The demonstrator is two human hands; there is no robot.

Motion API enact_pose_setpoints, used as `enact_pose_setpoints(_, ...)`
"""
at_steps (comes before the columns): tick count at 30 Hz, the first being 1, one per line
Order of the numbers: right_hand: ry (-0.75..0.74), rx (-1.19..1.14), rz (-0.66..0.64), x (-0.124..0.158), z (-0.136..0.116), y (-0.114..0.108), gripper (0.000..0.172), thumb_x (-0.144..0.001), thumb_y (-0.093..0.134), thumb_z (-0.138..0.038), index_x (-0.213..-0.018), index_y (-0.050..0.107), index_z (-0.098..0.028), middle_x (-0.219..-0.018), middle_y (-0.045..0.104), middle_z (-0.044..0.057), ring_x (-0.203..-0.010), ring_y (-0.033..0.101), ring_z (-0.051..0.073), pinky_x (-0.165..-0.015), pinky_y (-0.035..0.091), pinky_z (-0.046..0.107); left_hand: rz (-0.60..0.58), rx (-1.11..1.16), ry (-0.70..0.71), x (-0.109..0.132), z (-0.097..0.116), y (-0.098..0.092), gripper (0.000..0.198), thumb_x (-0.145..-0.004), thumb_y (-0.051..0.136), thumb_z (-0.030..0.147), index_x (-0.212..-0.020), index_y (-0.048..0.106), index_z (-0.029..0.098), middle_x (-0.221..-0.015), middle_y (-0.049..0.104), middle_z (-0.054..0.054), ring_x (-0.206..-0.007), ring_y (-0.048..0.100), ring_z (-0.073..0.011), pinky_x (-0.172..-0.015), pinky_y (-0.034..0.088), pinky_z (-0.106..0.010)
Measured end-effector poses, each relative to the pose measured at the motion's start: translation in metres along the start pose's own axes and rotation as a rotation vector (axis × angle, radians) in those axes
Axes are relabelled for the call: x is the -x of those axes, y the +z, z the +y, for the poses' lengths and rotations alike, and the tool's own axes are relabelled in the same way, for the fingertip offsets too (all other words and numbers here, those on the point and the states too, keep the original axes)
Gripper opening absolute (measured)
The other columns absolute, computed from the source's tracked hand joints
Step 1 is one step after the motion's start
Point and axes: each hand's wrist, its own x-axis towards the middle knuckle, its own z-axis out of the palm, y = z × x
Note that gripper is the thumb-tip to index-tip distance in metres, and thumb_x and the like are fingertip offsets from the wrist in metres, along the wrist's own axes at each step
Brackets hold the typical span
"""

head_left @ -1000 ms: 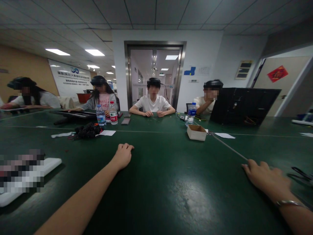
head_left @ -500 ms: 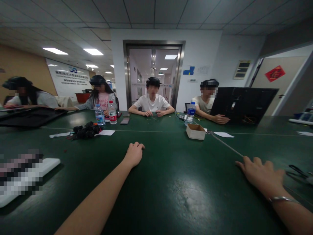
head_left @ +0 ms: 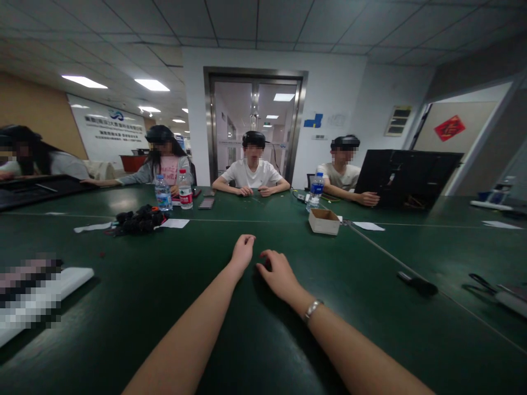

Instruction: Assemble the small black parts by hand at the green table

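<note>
Tabletop (head_left: 263, 334) is dark green, smooth and glossy.

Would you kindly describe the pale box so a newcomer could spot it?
Find the green table, then look beyond the right hand and slightly rightward. Just in front of a blue-labelled bottle sits the pale box, whose open top and brown inside set it apart from that bottle and the flat paper beside it.

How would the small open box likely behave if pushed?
The box is probably light, since its walls look thin, though its bottom is hidden. It would likely slide rather than tip, being low and wide on a smooth, shiny table. Its straight sides suggest it won't roll.
</note>
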Motion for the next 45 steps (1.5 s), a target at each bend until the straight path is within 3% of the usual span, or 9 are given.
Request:
enact_pose_setpoints(3, 0.129, -0.178, 0.048, -0.024, -0.012, 0.027, 0.017, -0.076, 0.056, -0.024, -0.092, 0.055, -0.018, -0.087, 0.061, 0.007, -0.080, 0.053, 0.019, -0.069, 0.039, 0.029, 0.046, 0.267, -0.098, 0.000, 0.004, 0.010, 0.015, -0.084, 0.047, 0.020, -0.089, 0.060, 0.016, -0.093, 0.061, -0.006, -0.081, 0.056, -0.0149, -0.074, 0.042, -0.026)
enact_pose_setpoints(6, 0.160, -0.294, 0.084, -0.037, -0.007, 0.037, 0.015, -0.074, 0.057, -0.024, -0.088, 0.052, -0.020, -0.082, 0.061, 0.003, -0.073, 0.054, 0.016, -0.067, 0.039, 0.027, 0.040, 0.412, -0.160, 0.000, 0.002, 0.010, 0.015, -0.083, 0.049, 0.023, -0.092, 0.060, 0.016, -0.084, 0.059, -0.004, -0.070, 0.054, -0.0130, -0.067, 0.043, -0.025)
enact_pose_setpoints(15, 0.065, -0.369, 0.071, -0.045, 0.004, 0.031, 0.016, -0.065, 0.060, -0.020, -0.079, 0.052, -0.020, -0.076, 0.061, 0.001, -0.067, 0.053, 0.013, -0.062, 0.039, 0.025, -0.035, 0.564, -0.165, -0.004, -0.008, 0.005, 0.010, -0.082, 0.053, 0.018, -0.088, 0.061, 0.016, -0.072, 0.058, -0.001, -0.067, 0.055, -0.0104, -0.068, 0.044, -0.023)
enact_pose_setpoints(19, 0.070, -0.412, 0.111, -0.045, 0.008, 0.029, 0.017, -0.062, 0.060, -0.021, -0.075, 0.050, -0.020, -0.069, 0.058, -0.002, -0.064, 0.053, 0.013, -0.061, 0.040, 0.025, -0.016, 0.694, -0.209, -0.007, -0.008, -0.011, 0.007, -0.083, 0.053, 0.016, -0.086, 0.059, 0.016, -0.073, 0.060, -0.002, -0.069, 0.058, -0.0092, -0.071, 0.047, -0.022)
enact_pose_setpoints(24, 0.120, -0.615, 0.175, -0.049, 0.021, 0.034, 0.026, -0.058, 0.060, -0.017, -0.081, 0.049, -0.020, -0.075, 0.059, -0.002, -0.067, 0.056, 0.013, -0.065, 0.045, 0.026, 0.019, 0.691, -0.191, -0.010, -0.006, -0.031, 0.004, -0.079, 0.061, 0.018, -0.083, 0.060, 0.016, -0.081, 0.064, -0.003, -0.072, 0.061, -0.0084, -0.070, 0.048, -0.021)
enact_pose_setpoints(27, 0.103, -0.675, 0.138, -0.051, 0.024, 0.038, 0.032, -0.059, 0.062, -0.017, -0.089, 0.054, -0.019, -0.084, 0.064, 0.001, -0.072, 0.059, 0.014, -0.070, 0.048, 0.028, -0.011, 0.649, -0.186, -0.008, -0.005, -0.030, 0.012, -0.072, 0.069, 0.018, -0.079, 0.060, 0.015, -0.080, 0.066, -0.004, -0.075, 0.062, -0.0102, -0.076, 0.049, -0.025)
enact_pose_setpoints(33, 0.103, -0.672, 0.102, -0.051, 0.022, 0.036, 0.026, -0.064, 0.063, -0.020, -0.089, 0.061, -0.018, -0.089, 0.067, 0.003, -0.075, 0.061, 0.014, -0.073, 0.050, 0.030, -0.061, 0.511, -0.126, -0.004, -0.006, -0.023, 0.030, -0.057, 0.081, 0.027, -0.071, 0.058, 0.013, -0.075, 0.064, -0.004, -0.076, 0.062, -0.0130, -0.080, 0.050, -0.032)
enact_pose_setpoints(45, 0.202, -0.732, 0.074, -0.051, 0.017, 0.030, 0.030, -0.064, 0.057, -0.014, -0.094, 0.060, -0.018, -0.088, 0.066, 0.002, -0.064, 0.061, 0.011, -0.064, 0.050, 0.026, -0.040, 0.456, -0.081, -0.009, -0.013, -0.023, 0.036, -0.062, 0.078, 0.025, -0.091, 0.059, 0.015, -0.085, 0.063, -0.005, -0.077, 0.062, -0.0132, -0.075, 0.050, -0.030)
